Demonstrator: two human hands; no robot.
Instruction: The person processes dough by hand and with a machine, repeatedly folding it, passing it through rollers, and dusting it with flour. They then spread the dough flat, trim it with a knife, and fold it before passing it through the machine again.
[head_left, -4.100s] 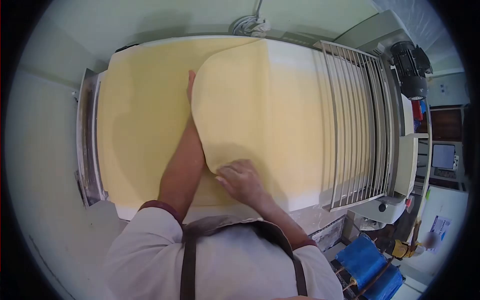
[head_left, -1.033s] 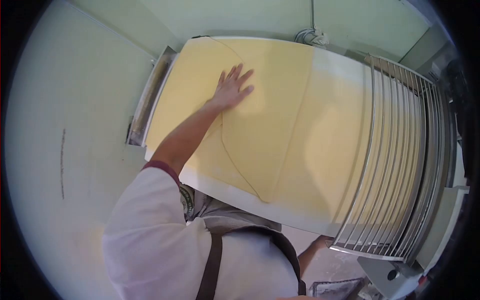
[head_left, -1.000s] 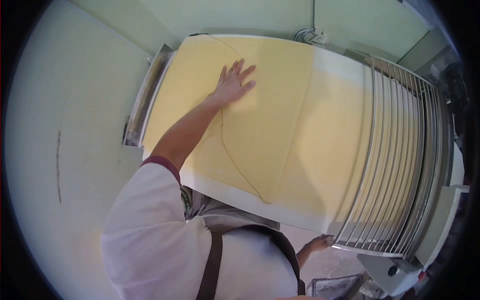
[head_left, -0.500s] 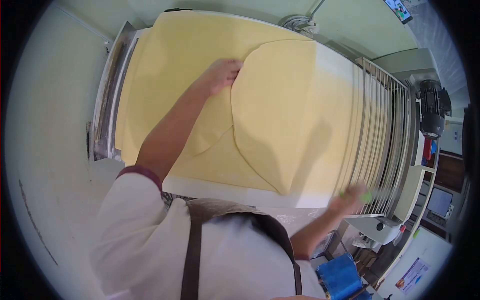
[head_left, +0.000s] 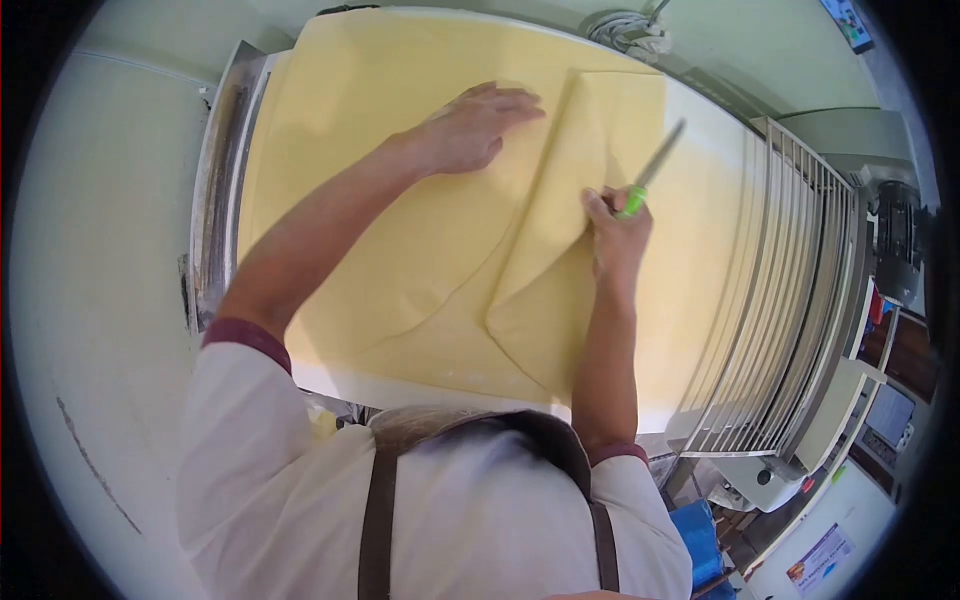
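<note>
A large pale yellow dough sheet (head_left: 340, 190) lies over the white machine bed. On it, a loose flap of dough (head_left: 565, 190) is partly turned back, its folded edge running from the far side toward me. My left hand (head_left: 475, 128) is open just left of that flap, palm down over the sheet with fingers stretched to the right. In my right hand (head_left: 622, 240) is a knife (head_left: 656, 163) with a green handle, its blade pointing up and away from me. Thumb and fingers of this hand are right at the turned-back dough.
Metal guard bars (head_left: 765, 310) cross the bed on the right, with a dark motor (head_left: 897, 240) beyond. A metal-edged tray end (head_left: 225, 180) borders the left side. A coiled cable (head_left: 625, 35) sits at the back, and a blue item (head_left: 697, 535) hangs below right.
My right hand has moved with the knife from beside the bars to the dough flap. The left hand has left the flap's edge and spread its fingers. The flap's edge is now turned back.
</note>
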